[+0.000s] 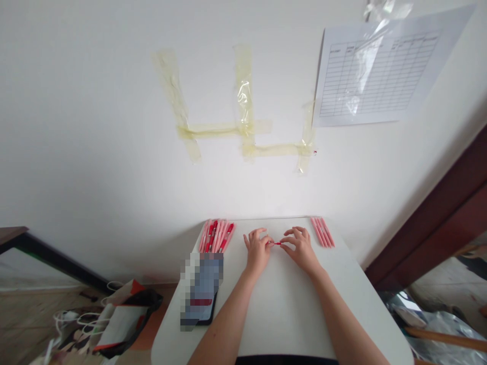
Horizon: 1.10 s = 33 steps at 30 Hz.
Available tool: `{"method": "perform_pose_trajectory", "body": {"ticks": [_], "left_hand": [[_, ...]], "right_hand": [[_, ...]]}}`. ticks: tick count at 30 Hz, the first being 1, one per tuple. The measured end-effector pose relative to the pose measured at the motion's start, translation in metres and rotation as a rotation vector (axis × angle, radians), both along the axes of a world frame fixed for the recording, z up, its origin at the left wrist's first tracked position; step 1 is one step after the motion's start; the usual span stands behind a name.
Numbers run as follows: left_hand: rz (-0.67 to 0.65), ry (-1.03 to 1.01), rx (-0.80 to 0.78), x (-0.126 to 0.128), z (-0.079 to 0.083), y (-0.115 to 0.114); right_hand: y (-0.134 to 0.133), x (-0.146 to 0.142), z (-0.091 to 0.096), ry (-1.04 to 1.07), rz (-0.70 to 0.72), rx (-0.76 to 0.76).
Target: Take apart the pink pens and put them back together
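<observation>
Over the middle of the white table [281, 309], a slim red pen piece [278, 243] is held level between my two hands. The left end is pinched by the fingertips of my left hand [258, 252]. At the other end, the thumb and finger of my right hand [302, 249] close on it. Fingers hide most of the piece, so I cannot tell whether it is one part or two. Left of my hands lies a bunch of pink and red pens [216, 235]. To the right, several pink pens [322, 232] lie side by side.
A phone [207, 289], partly blurred out, rests on the table's left side. Behind the table rises a white wall [114, 126] with yellowed tape [243, 96] and a printed sheet [376, 76]. Paper bags [127, 319] stand on the floor at left; plastic wrapping [452, 329] lies at right.
</observation>
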<state>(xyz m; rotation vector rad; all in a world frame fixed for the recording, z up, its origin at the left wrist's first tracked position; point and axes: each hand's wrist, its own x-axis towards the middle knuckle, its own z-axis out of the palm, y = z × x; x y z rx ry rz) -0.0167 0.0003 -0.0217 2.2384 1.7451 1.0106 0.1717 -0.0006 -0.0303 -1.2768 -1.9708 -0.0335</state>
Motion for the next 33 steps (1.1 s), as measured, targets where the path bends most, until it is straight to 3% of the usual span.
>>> {"method": "perform_pose_trajectory", "body": {"ticks": [21, 33], "left_hand": [[-0.006, -0.027, 0.023, 0.0024, 0.0026, -0.0009], [-0.015, -0.155, 0.015, 0.0069, 0.0087, 0.0025]], "right_hand": [[-0.0018, 0.0, 0.0035, 0.044, 0.038, -0.034], [0.001, 0.0014, 0.004, 0.048, 0.057, -0.041]]}}
